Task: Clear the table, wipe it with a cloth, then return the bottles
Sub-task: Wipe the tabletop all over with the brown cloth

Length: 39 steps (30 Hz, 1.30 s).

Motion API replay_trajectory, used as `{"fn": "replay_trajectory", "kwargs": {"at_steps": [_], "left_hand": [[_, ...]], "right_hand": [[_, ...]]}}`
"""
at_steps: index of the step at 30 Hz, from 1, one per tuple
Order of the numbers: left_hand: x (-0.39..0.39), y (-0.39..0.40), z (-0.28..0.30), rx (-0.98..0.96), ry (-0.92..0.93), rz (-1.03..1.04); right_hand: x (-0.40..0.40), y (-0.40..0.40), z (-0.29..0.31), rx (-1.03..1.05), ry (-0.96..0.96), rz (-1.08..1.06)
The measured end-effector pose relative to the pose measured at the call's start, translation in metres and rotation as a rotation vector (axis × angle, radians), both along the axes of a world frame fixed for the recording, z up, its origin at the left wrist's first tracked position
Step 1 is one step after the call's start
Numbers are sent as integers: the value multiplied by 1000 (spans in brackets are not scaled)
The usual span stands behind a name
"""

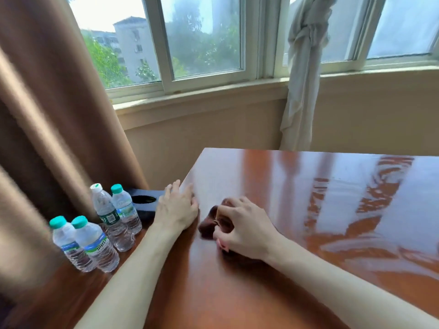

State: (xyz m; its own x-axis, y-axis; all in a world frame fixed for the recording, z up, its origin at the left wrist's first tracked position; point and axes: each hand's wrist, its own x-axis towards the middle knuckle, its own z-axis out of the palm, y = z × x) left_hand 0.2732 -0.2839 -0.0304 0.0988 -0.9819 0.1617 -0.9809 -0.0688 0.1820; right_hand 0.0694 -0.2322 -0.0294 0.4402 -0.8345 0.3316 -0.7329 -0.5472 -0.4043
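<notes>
The wiping step is judged under way: a dark brown cloth [213, 222] is gripped by the right hand [242, 224] on the glossy surface [308, 198]. The left hand [177, 207] rests flat, fingers straight, left of the cloth. Four water bottles [95, 243] stand left of the cloth, beside a black box [145, 198], yet to be returned.

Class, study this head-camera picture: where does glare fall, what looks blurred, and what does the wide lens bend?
Head view: daylight from the window puts bright glare and rippled reflections on the table; the brown curtain and the bottles are softly blurred; the cloth under the right hand is smeared; the sill curves.
</notes>
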Motion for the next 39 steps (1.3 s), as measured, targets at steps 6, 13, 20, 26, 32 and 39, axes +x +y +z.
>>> {"fn": "replay_trajectory", "kwargs": {"at_steps": [6, 13, 20, 26, 32, 39], "left_hand": [[-66, -1, 3, 40, 93, -133], [-72, -12, -27, -12, 137, -98], [-73, -14, -29, 6, 87, -88], [-76, -12, -24, 44, 92, -102], [-74, -7, -20, 61, 61, -117], [-70, -12, -23, 55, 69, -141]], "right_hand": [[-53, 60, 6, -27, 25, -32], [-120, -146, 2, 82, 40, -454], [-144, -284, 3, 59, 24, -675], [-124, -203, 4, 108, 75, -567], [-74, 6, 4, 15, 75, -211], [-81, -11, 7, 28, 15, -211]]}}
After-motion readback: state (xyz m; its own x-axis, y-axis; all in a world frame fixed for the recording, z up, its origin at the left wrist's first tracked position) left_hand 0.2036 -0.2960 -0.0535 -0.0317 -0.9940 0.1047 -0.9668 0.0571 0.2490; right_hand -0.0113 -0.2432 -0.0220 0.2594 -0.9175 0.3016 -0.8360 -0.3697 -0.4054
